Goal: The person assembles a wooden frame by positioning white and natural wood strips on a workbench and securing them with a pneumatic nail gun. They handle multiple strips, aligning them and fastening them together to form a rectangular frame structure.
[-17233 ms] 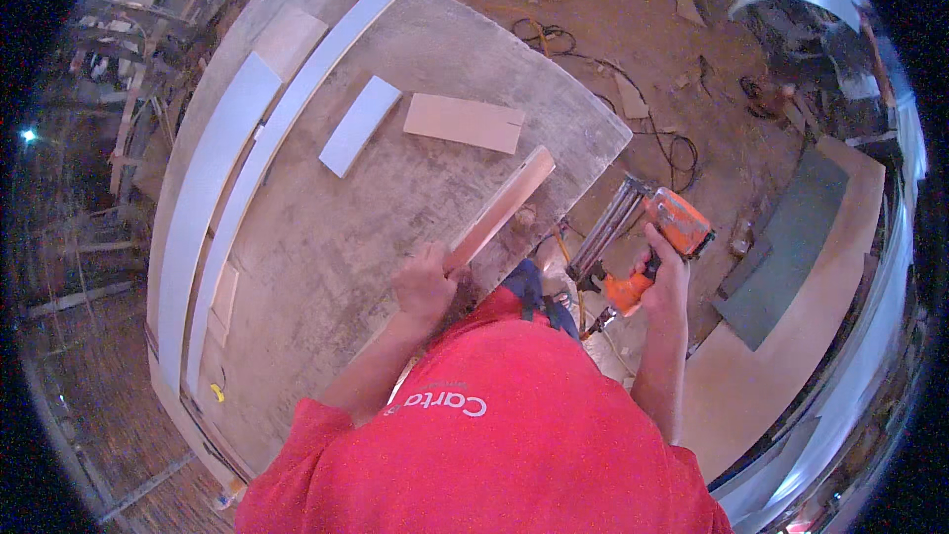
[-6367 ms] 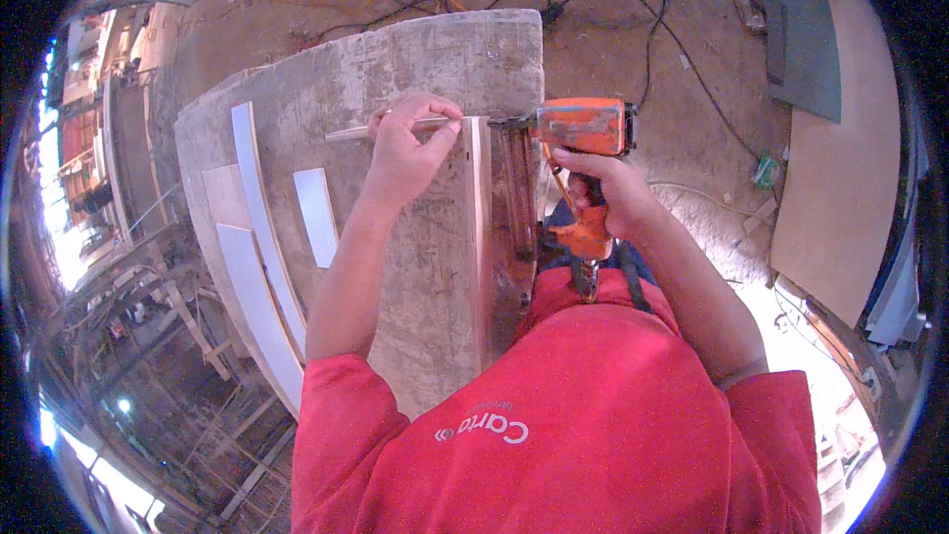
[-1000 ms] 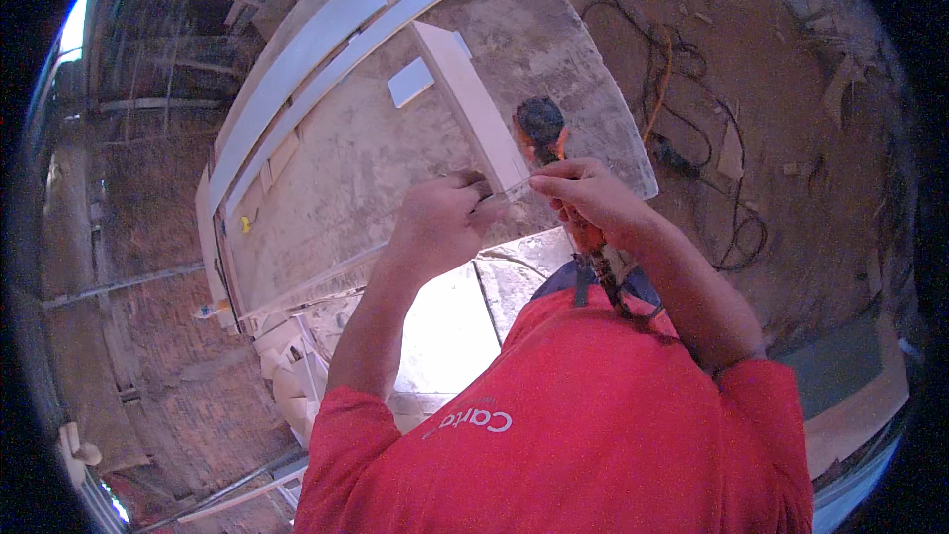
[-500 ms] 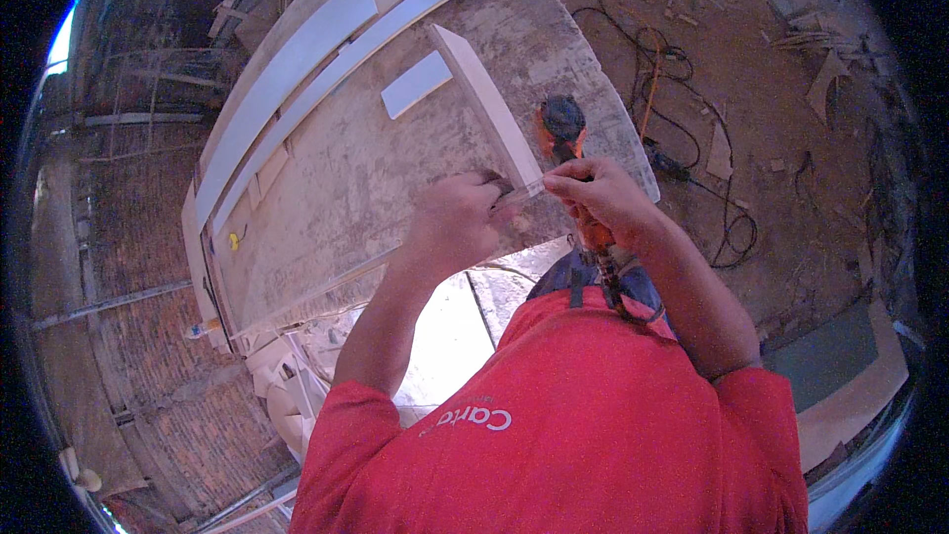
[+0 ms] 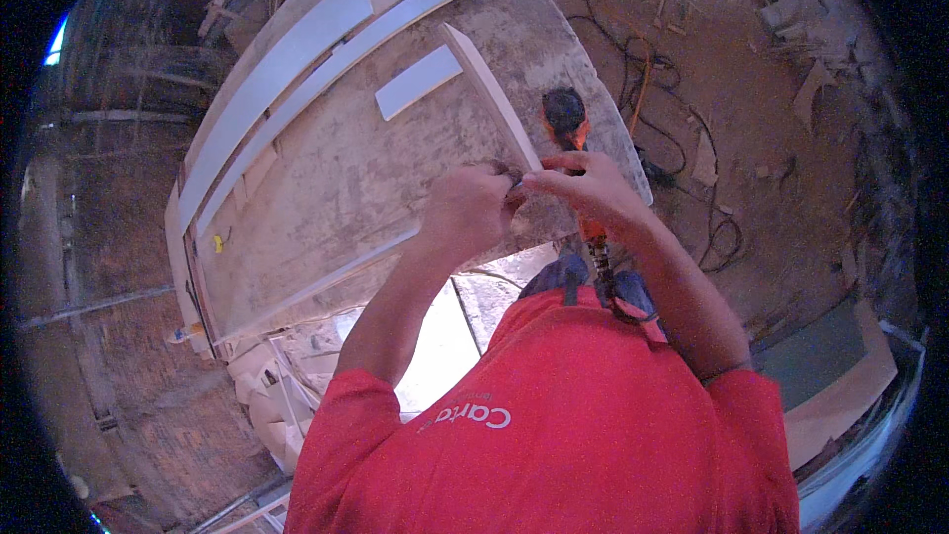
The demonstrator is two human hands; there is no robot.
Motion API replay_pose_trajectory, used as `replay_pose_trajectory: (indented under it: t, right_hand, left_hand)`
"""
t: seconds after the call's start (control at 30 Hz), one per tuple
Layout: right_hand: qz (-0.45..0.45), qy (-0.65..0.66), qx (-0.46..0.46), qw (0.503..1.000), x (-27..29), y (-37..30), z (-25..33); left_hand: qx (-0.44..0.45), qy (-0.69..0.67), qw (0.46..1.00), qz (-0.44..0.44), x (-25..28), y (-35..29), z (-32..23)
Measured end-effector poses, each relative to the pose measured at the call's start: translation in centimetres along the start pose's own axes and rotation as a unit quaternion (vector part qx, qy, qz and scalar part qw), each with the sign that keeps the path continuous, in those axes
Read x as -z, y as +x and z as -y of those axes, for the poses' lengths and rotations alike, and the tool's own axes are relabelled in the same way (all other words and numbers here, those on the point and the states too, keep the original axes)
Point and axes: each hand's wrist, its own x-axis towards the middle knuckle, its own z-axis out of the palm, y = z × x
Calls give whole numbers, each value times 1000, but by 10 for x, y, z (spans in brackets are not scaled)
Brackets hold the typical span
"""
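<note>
My left hand (image 5: 467, 206) and my right hand (image 5: 590, 190) meet over the near edge of the worktable (image 5: 336, 208), fingers bent in a pinch. A small dark thing (image 5: 515, 181) shows between the fingertips, too small to name. Just beyond them, a long pale board (image 5: 494, 99) stands on its narrow edge. Against its left side lies a short white panel (image 5: 419, 83). An orange and black power tool (image 5: 566, 121), seemingly an air nailer, lies on the table, partly hidden behind my right hand. Its metal hose fitting (image 5: 599, 255) reaches over the table edge towards me.
Long white strips (image 5: 346, 59) and other panels lie along the table's far left. A small yellow item (image 5: 218, 241) sits near the left end. Dark cables (image 5: 682, 129) coil on the floor at right, among wood scraps (image 5: 816, 94). A green panel (image 5: 816, 361) leans lower right.
My hands have drawn closer together. The thin, clear strip seen stretched between them before no longer shows. The view has shifted slightly; the boards and the tool stay put.
</note>
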Motion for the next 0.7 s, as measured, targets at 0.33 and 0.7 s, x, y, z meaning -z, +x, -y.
replay_pose_trajectory:
  t: [0.33,0.7]
  right_hand:
    - [19,-45,-63,997,0,-13,27]
    - [-92,23,-57,994,28,-37,26]
  left_hand:
    - [-32,-18,999,-8,-6,-1,11]
    - [46,5,999,22,-34,22,29]
